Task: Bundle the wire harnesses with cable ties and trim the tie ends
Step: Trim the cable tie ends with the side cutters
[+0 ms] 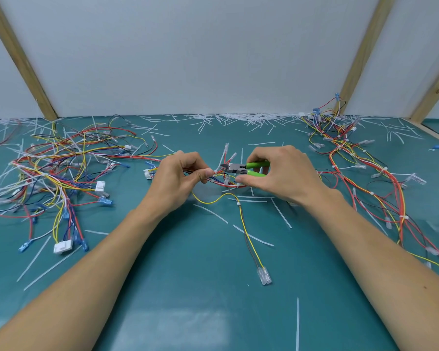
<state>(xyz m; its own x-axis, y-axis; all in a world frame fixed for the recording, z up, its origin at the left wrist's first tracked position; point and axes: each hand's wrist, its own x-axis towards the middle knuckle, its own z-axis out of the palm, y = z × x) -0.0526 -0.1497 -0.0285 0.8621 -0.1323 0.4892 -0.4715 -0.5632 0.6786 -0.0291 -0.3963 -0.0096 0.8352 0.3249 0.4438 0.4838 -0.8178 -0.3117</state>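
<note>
Green-handled cutters (241, 169) in right hand (284, 173) lie crosswise, nose seemingly leftward

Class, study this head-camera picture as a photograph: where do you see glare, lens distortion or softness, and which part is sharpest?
Head view: a pale glare patch lies on the green mat near the bottom edge; the wide-angle lens splays the wooden posts outward; the wire pile at the far left edge looks smeared; the left hand, right hand and green-handled cutters are sharpest.
</note>
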